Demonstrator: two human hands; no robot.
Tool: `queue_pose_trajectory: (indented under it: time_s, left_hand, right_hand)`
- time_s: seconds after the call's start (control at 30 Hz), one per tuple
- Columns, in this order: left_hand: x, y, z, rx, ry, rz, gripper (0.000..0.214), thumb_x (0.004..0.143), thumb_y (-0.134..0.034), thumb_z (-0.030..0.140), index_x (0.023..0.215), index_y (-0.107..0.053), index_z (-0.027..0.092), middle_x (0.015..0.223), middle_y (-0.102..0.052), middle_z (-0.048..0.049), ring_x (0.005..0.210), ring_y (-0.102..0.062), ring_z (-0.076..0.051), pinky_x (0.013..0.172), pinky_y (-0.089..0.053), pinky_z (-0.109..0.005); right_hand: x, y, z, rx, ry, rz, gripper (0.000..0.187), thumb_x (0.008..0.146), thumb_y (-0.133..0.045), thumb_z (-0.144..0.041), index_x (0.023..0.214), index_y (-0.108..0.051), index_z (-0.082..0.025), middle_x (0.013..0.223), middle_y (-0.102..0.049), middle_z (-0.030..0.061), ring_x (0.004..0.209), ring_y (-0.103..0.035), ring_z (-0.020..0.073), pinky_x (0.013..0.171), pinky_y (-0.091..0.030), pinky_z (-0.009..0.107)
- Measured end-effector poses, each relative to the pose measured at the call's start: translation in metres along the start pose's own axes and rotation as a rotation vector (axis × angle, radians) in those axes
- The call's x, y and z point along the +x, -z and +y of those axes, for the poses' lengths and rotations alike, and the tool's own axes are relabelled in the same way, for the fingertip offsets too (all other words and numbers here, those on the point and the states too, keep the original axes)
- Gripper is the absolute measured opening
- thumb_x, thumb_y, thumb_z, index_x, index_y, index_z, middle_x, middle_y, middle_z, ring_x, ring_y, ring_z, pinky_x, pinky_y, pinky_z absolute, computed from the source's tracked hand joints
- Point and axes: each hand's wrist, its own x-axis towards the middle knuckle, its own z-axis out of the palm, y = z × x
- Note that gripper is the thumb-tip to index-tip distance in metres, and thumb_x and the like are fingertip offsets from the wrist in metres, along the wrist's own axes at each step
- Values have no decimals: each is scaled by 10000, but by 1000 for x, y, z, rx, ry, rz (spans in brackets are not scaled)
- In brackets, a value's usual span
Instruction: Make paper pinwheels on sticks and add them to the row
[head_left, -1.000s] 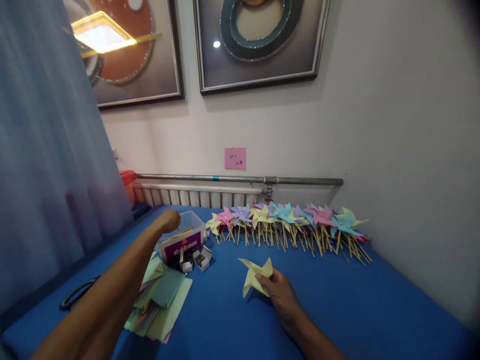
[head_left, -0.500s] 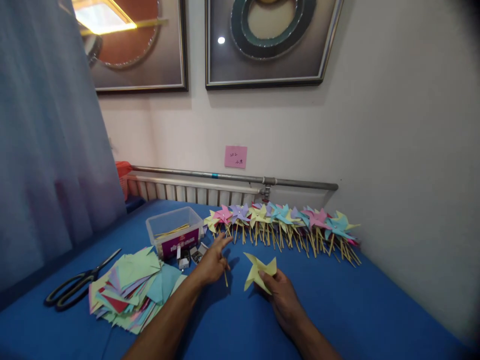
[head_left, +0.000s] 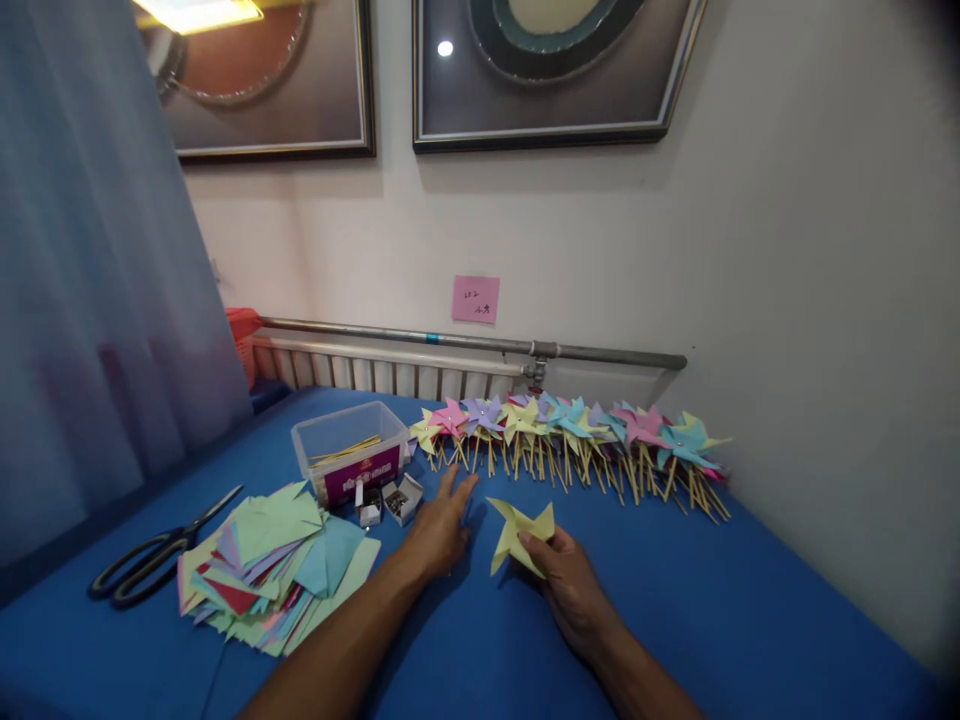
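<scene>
My right hand point(head_left: 574, 590) pinches a pale yellow paper pinwheel point(head_left: 517, 540), thumb on the paper near its middle. Left of it, my left hand point(head_left: 437, 530) reaches forward over the blue table with two fingers stretched out and the others curled. A thin wooden stick is held in those curled fingers, mostly hidden beneath the hand now. Close to its left are two small open boxes; one box point(head_left: 403, 499) holds small metal pieces, the other box point(head_left: 368, 505) has dark contents. Beyond the fingertips stands a row of finished pinwheels point(head_left: 566, 420) on sticks.
A clear plastic tub point(head_left: 352, 452) with wooden sticks stands behind the small boxes. On the left lie a pile of coloured paper point(head_left: 277, 570) and black-handled scissors point(head_left: 161, 550). A metal pipe point(head_left: 390, 333) runs along the wall; a curtain point(head_left: 105, 250) hangs at the left.
My left hand has moved slightly right, and the stick below it has mostly gone from sight. The right hand keeps the yellow pinwheel nearly still. The view has tilted down a little.
</scene>
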Motion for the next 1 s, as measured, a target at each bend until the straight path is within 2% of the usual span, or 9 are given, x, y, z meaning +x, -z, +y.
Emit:
queue_pose_trajectory:
  time_s: [0.07, 0.13, 0.17, 0.27, 0.37, 0.6, 0.87, 1.0]
  left_hand:
    - [2, 0, 1, -33, 33, 40, 836, 740, -644, 72, 1518, -389, 241, 1540, -452, -142, 1223, -601, -294, 1014, -466, -379]
    - [4, 3, 2, -49, 85, 58, 672, 802, -611, 116, 1455, -469, 190, 1235, -691, -133, 1088, -661, -263, 923, -482, -346]
    - [4, 4, 2, -40, 106, 57, 559, 833, -583, 133, 1388, -539, 184, 1089, -737, -113, 1007, -680, -254, 869, -481, -334]
    - [4, 7, 5, 17, 132, 44, 308, 874, -515, 132, 1113, -697, 198, 925, -747, -86, 905, -683, -241, 771, -442, -304]
    - [1, 9, 11, 28, 166, 37, 260, 871, -490, 111, 972, -712, 201, 883, -739, -69, 868, -669, -218, 720, -399, -277]
    - [-3, 17, 30, 80, 241, -6, 233, 940, -483, 295, 871, -682, 194, 805, -702, -56, 792, -630, -204, 646, -313, -278]
    - [3, 12, 22, -65, 216, -17, 247, 941, -453, 265, 787, -624, 175, 755, -646, -41, 733, -576, -171, 638, -309, -263]
    - [1, 7, 22, -31, 200, -5, 247, 936, -458, 277, 799, -641, 184, 749, -652, -47, 714, -570, -180, 630, -292, -271]
  right_hand:
    - [0, 1, -1, 16, -18, 6, 440, 616, -886, -375, 973, -738, -165, 900, -799, 78, 854, -740, 289, 810, -564, 407]
    - [1, 2, -1, 23, -28, 5, 452, 617, -887, -369, 985, -733, -158, 909, -798, 84, 859, -740, 293, 806, -568, 408]
    - [2, 2, 0, 22, -28, 2, 447, 626, -884, -368, 988, -731, -156, 915, -797, 86, 848, -741, 289, 801, -570, 406]
    - [1, 3, 0, 15, -15, -4, 418, 648, -874, -367, 980, -731, -156, 920, -797, 86, 804, -741, 274, 785, -573, 396]
    - [1, 4, 0, 21, -15, -1, 400, 657, -872, -370, 967, -730, -159, 914, -797, 85, 791, -740, 273, 771, -577, 393]
    - [4, 3, 1, 49, -39, 28, 417, 610, -899, -353, 947, -734, -172, 901, -794, 66, 790, -729, 251, 759, -565, 365]
    - [4, 2, -2, 49, -62, 9, 416, 604, -903, -359, 941, -738, -178, 897, -792, 66, 800, -723, 248, 733, -550, 348]
    - [5, 3, -1, 52, -58, -2, 424, 599, -905, -350, 950, -737, -182, 904, -792, 63, 824, -724, 247, 739, -542, 335]
